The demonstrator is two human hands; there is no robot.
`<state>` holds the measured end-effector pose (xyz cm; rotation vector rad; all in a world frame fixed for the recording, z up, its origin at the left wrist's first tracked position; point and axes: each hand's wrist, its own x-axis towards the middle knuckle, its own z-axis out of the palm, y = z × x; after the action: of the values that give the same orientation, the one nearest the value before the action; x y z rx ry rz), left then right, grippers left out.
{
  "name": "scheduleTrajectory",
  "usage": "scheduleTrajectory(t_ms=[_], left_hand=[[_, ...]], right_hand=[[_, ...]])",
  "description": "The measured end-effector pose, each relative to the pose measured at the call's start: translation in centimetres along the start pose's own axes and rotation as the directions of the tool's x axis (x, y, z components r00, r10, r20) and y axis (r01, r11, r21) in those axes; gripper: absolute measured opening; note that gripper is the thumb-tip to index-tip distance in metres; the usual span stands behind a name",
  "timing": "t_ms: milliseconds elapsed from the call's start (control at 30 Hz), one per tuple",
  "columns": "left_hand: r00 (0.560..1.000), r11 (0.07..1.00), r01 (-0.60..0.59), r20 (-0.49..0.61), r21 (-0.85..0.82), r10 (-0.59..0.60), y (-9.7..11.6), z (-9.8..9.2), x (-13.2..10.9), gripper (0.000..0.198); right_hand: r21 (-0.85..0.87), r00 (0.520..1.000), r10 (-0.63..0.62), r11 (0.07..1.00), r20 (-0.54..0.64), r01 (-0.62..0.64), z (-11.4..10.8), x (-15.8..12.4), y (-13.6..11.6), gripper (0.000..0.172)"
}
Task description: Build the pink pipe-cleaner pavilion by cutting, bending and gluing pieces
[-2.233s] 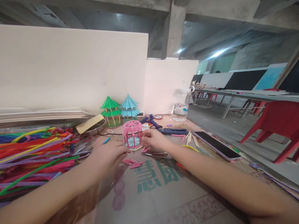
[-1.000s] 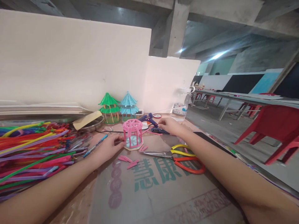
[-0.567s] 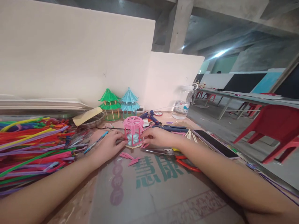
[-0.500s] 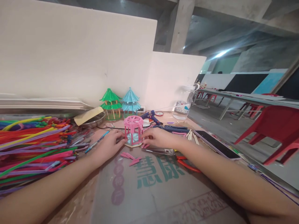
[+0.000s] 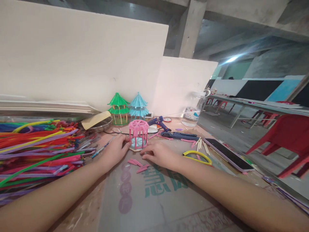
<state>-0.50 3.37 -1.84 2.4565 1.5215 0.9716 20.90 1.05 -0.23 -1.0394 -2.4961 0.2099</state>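
Observation:
A small pink pavilion model [image 5: 138,125] stands upright on the plastic sheet, with slim columns, a spoked ring on top and a pale blue floor. At its left side my left hand [image 5: 117,149] has thumb and fingers closed on the edge of the base. My right hand [image 5: 158,154] rests by the base's front right, its fingers apart and nothing seen between them. Just in front lie several short pink strips [image 5: 135,162]. Scissors with a yellow-lined handle [image 5: 197,155] sit beyond my right forearm, which hides their blades.
Behind stand a green pavilion [image 5: 117,109] and a blue one [image 5: 138,106]. A glue gun [image 5: 158,121], dark blue pliers-like tool [image 5: 178,135], phone [image 5: 228,154] and water bottle [image 5: 191,111] are right. Colourful pipe cleaners [image 5: 36,151] heap at left, near a metal bowl [image 5: 103,125].
My right hand has dropped from the model's right columns to beside its base front. The scissors' orange handle and blades are now mostly hidden. The view has shifted slightly.

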Motion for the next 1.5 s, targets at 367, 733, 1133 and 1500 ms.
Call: scheduleTrajectory(t_ms=[367, 733, 1133, 1500], left_hand=[[0.999, 0.997, -0.043, -0.003, 0.058, 0.043, -0.1, 0.0, -0.1, 0.017], [1.000, 0.996, -0.024, 0.008, 0.082, 0.024, 0.2, -0.2, -0.3, 0.019], [0.998, 1.000, -0.026, 0.054, -0.001, 0.026, 0.3, -0.1, -0.2, 0.023], [0.996, 0.996, -0.092, 0.021, -0.021, 0.092, -0.4, 0.3, -0.2, 0.025]], right_hand=[[0.056, 1.000, -0.007, 0.998, 0.009, 0.007, -0.9, 0.1, -0.6, 0.012], [0.456, 0.903, -0.138, 0.887, 0.407, -0.069, -10.4, -1.3, 2.1, 0.048], [0.100, 0.867, 0.483, 0.875, -0.124, -0.474, -5.3, 2.7, 11.8, 0.040], [0.193, 0.801, 0.575, 0.816, -0.169, -0.545, -3.4, 4.3, 11.2, 0.015]])
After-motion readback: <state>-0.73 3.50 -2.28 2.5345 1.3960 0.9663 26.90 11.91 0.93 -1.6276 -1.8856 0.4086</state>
